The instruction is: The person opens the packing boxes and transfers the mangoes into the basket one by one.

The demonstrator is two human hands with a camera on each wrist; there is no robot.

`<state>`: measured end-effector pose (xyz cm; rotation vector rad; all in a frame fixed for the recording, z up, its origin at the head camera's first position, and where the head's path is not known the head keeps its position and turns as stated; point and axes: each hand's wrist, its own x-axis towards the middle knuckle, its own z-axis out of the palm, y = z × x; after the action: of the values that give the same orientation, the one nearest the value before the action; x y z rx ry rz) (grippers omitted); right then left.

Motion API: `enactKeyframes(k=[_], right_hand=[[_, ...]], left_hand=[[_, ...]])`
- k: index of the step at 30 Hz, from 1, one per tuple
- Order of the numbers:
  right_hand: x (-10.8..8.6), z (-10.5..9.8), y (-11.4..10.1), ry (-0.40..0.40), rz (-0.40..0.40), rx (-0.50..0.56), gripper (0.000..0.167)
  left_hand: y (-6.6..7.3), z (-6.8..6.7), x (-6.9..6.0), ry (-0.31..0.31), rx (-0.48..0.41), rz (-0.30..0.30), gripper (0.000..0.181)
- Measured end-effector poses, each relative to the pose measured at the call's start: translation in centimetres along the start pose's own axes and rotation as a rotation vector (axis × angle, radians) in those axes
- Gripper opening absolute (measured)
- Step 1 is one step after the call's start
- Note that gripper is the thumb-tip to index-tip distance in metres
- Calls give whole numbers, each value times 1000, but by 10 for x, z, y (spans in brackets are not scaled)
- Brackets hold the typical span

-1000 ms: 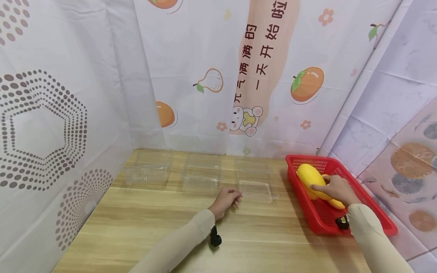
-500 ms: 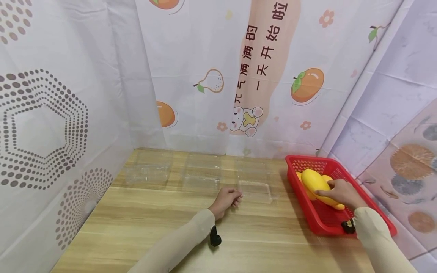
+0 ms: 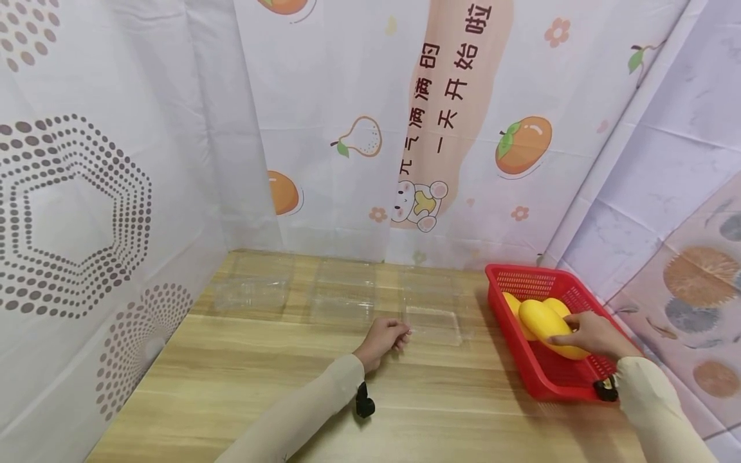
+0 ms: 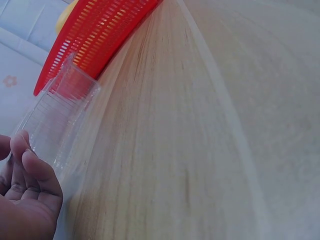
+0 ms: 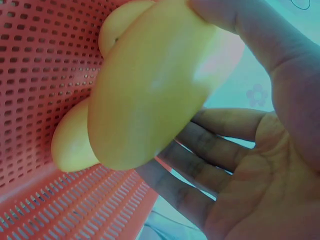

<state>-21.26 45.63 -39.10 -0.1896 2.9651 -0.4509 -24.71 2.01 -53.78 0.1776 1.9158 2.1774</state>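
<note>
In the head view my right hand [image 3: 597, 334] grips a smooth yellow mango [image 3: 541, 320] inside the red basket [image 3: 535, 370]. The right wrist view shows that mango [image 5: 150, 85] large, thumb on one side and fingers curled beneath. Two more yellow fruits lie behind it, one mango [image 5: 77, 140] low against the perforated wall and another [image 5: 122, 25] higher up. My left hand [image 3: 382, 341] pinches the near left corner of the rightmost clear plastic box [image 3: 431, 325]. In the left wrist view, its curled fingers [image 4: 37, 170] meet the edge of that box [image 4: 55, 115].
Two other clear plastic boxes stand to the left, a middle box [image 3: 341, 308] and a far-left box [image 3: 251, 292]. They line the back of the wooden table [image 3: 278, 379]. Printed curtains [image 3: 341, 212] hang behind and at both sides. The basket stands by the right curtain.
My right hand has drawn the mango toward the near right within the basket, uncovering more of the fruits behind. The left hand has stayed at the box corner.
</note>
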Motion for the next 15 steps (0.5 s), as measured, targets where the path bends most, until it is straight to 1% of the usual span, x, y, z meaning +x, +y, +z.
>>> enactKeyframes(k=[3, 6, 13, 15], right_hand=[[-4, 0, 4, -21, -27, 31, 59], [-6, 0, 9, -46, -50, 61, 49], [-9, -3, 17, -107, -78, 87, 54], [-10, -4, 19, -133, -88, 102, 53]], left_hand=[[0, 0, 0, -2, 0, -6, 20], [-1, -1, 0, -9, 5, -10, 20], [-1, -1, 1, -18, 0, -3, 20], [-1, -1, 1, -17, 4, 3, 20]])
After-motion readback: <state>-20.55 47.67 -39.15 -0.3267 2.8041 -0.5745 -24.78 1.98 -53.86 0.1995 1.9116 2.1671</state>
